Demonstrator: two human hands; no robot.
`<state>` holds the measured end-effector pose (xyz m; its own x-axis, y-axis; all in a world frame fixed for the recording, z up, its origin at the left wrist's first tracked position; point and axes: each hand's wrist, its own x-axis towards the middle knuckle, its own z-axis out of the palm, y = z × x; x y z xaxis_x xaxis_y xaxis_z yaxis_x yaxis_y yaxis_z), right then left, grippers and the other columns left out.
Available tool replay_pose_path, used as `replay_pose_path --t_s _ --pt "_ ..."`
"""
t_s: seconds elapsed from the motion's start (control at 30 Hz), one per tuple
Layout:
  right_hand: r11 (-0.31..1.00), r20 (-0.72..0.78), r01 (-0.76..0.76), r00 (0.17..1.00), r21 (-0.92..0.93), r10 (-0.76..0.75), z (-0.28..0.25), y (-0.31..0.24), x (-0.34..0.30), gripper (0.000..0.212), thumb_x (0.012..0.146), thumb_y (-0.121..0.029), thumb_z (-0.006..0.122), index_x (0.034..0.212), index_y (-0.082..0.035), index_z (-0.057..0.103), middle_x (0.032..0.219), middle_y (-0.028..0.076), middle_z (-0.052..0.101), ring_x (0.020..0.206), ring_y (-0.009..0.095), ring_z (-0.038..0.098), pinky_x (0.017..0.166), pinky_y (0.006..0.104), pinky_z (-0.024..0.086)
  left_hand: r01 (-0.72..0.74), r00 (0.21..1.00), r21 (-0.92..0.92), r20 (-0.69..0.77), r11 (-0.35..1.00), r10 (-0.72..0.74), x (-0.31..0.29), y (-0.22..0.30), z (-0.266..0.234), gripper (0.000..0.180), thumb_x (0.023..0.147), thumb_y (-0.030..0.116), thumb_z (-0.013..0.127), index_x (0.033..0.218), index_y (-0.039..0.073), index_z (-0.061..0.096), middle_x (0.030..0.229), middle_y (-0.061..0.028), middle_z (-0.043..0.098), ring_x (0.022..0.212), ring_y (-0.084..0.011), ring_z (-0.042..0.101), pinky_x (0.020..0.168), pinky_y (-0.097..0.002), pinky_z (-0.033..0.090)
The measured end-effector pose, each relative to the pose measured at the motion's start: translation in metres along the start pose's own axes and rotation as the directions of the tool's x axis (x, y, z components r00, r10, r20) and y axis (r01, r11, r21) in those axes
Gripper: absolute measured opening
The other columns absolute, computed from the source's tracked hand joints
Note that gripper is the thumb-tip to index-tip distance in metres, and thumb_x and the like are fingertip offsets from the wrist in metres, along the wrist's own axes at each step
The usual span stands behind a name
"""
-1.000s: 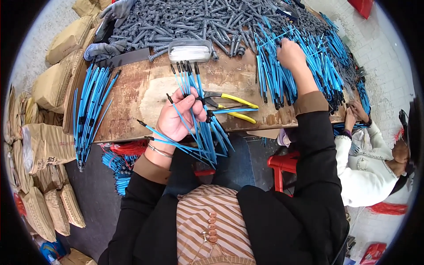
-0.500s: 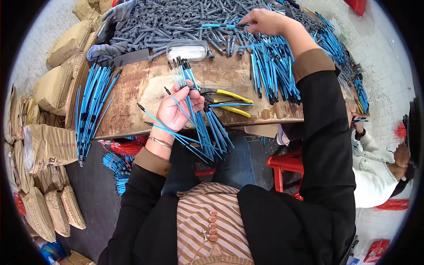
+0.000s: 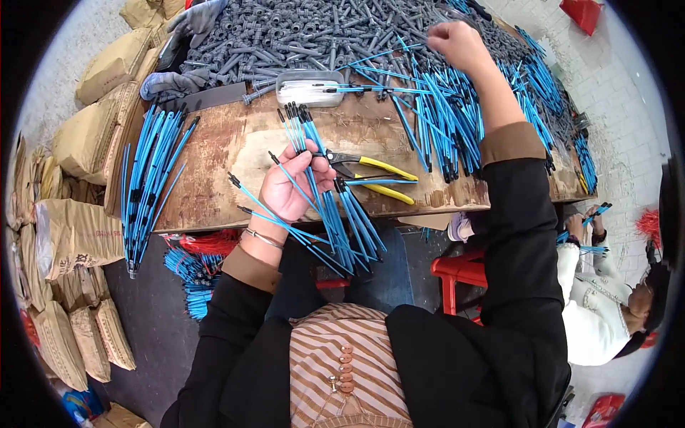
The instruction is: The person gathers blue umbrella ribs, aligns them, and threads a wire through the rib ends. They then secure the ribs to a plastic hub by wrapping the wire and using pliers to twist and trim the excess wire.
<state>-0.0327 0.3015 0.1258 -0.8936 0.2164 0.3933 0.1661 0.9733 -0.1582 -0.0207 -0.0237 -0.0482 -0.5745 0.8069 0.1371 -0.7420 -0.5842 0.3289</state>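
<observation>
My left hand is closed round a bundle of thin blue rods with black ends, held tilted over the table's near edge. A few blue rods stick out sideways across my palm and wrist. Farther off at the right, my right hand hovers with curled fingers over the back of the pile; no rod shows in it. Below it a heap of the same blue rods lies on the table, some strewn crosswise. Pliers with yellow handles lie just right of my left hand, partly behind the rods.
Grey bolt-like parts are heaped at the back. A clear box of thin white pieces stands before them. More blue rods overhang the left edge, near paper sacks. Right: a red stool and another person holding blue rods.
My right hand has moved right and away from the rods it was at, which now lie strewn over the heap and box. My left hand keeps its bundle, shifted slightly right and nearer.
</observation>
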Motion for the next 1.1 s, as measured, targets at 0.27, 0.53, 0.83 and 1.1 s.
replay_pose_path --t_s 0.27,0.53,0.83,1.1 --pt "0.949 0.348 -0.113 0.912 -0.294 0.217 0.086 0.072 -0.016 0.037 0.082 -0.034 0.057 0.083 0.001 0.067 0.081 0.017 0.067 0.076 0.036 0.062 0.071 0.0417 0.05 -0.008 0.997 -0.017 0.077 1.0 0.009 0.007 -0.004 0.004 0.022 0.09 0.006 0.05 0.112 0.003 0.055 0.083 -0.016 0.065 0.08 -0.0335 0.066 0.065 -0.0391 0.056" --pt "0.951 -0.097 0.198 0.969 -0.236 -0.226 -0.03 -0.01 0.016 0.024 0.083 -0.02 0.058 0.092 0.001 0.064 0.08 0.014 0.066 0.071 0.029 0.062 0.066 0.0362 0.05 -0.006 0.998 0.008 0.055 1.0 0.006 0.007 0.0 0.002 0.023 0.09 0.006 0.05 0.113 0.003 0.054 0.082 -0.0161 0.065 0.079 -0.0337 0.066 0.065 -0.0394 0.056" --pt "0.992 -0.208 0.104 0.971 -0.075 -0.118 -0.148 -0.064 -0.033 0.016 0.08 -0.011 0.056 0.071 0.001 0.063 0.066 0.011 0.06 0.055 0.024 0.053 0.054 0.0341 0.047 -0.016 0.999 0.044 0.034 0.999 0.014 0.01 -0.008 0.004 0.021 0.091 0.01 0.051 0.112 0.005 0.053 0.084 -0.0157 0.066 0.081 -0.0343 0.066 0.067 -0.0391 0.056" --pt "0.691 0.519 -0.238 0.824 0.683 -0.229 -0.007 -0.109 -0.16 0.013 0.083 -0.014 0.062 0.083 -0.001 0.065 0.063 0.005 0.061 0.052 0.014 0.052 0.049 0.0279 0.042 -0.028 1.0 -0.094 -0.002 0.995 0.028 0.001 -0.007 0.023 0.023 0.091 0.013 0.052 0.113 0.007 0.053 0.084 -0.0139 0.065 0.075 -0.0298 0.064 0.068 -0.038 0.054"
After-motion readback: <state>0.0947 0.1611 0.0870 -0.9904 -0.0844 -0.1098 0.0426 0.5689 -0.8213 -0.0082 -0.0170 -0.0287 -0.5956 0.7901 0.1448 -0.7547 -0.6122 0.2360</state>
